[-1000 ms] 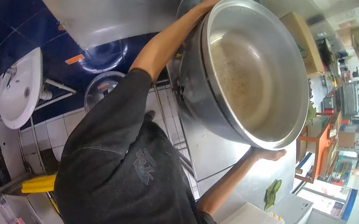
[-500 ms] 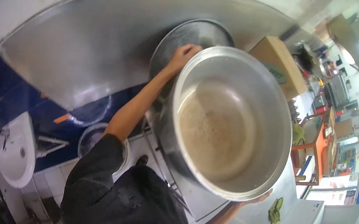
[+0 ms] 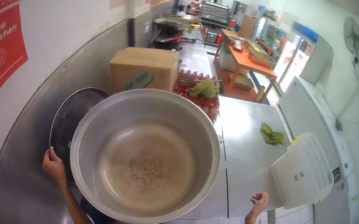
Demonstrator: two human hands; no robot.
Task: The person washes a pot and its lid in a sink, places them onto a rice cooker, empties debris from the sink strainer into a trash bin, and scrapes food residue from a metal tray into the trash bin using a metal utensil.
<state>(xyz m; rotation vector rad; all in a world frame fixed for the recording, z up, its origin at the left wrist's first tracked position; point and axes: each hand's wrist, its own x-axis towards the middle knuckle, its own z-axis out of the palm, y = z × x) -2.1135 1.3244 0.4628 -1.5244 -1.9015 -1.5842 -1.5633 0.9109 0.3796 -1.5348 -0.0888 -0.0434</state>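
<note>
A large, deep aluminium pot [image 3: 153, 131] fills the middle of the view, with its open top toward me and a brownish stain across its inside bottom. Left of it, a dark round metal lid [image 3: 70, 118] leans against the steel wall panel, partly hidden behind the pot. My left hand [image 3: 53, 166] has its fingers closed at the lower left rim of this lid. My right hand [image 3: 259, 203] is apart from the pot, over the counter's right side, with loosely curled fingers and nothing in it.
A cardboard box [image 3: 144, 71] and red egg trays [image 3: 189, 78] holding eggs and a green leaf stand behind the pot. On the steel counter [image 3: 243, 155] lie green leaves [image 3: 272, 134]. Translucent plastic tubs [image 3: 304, 171] are at its right edge. An orange table [image 3: 248, 62] stands farther back.
The view has swung round and levelled. My right hand has come off the pot's rim and moved away to the right. My left hand is now at the lid's lower rim.
</note>
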